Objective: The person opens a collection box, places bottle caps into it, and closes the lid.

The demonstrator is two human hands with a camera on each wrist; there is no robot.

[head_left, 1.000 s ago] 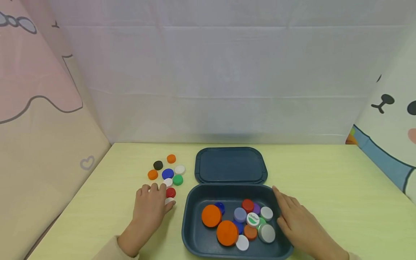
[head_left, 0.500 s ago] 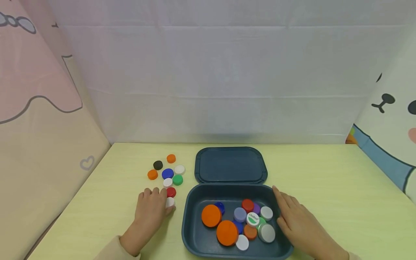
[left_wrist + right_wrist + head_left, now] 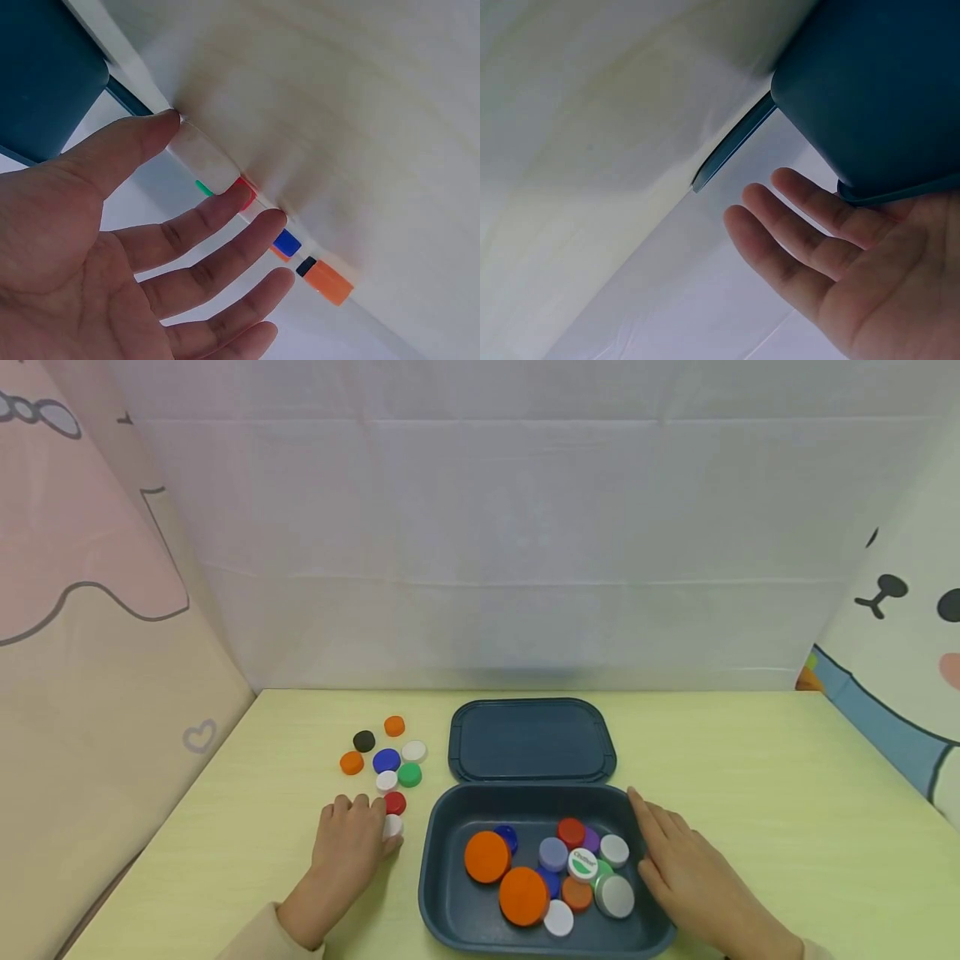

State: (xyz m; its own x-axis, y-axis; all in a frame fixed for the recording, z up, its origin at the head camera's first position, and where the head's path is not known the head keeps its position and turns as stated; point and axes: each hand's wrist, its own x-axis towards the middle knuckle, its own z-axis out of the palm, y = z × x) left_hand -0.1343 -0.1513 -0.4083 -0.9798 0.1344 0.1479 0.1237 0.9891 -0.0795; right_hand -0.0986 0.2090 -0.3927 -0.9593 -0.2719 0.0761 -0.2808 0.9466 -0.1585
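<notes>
On the table's left part, my left hand (image 3: 348, 842) pinches a white bottle cap (image 3: 393, 826) between thumb and index finger. The left wrist view shows that white cap (image 3: 204, 159) close up, with the other fingers spread loosely. Just beyond it lies a red cap (image 3: 394, 802). My right hand (image 3: 693, 881) rests with fairly straight fingers along the right rim of a dark blue plastic box (image 3: 429, 860). From below, the right wrist view shows this hand (image 3: 855, 277) against the box wall (image 3: 855, 97). Inside the box sit several caps, among them two large orange caps (image 3: 524, 896).
More loose caps lie beyond my left hand: a green cap (image 3: 409, 775), a blue cap (image 3: 387, 760), a black cap (image 3: 363, 741), orange caps and white ones. Behind the box lies its flat dark blue lid (image 3: 532, 739). A white cloth (image 3: 525, 527) hangs behind the table.
My left thumb and index finger have closed in on the white cap, and the hand has shifted very slightly right. My right hand and the box have stayed put.
</notes>
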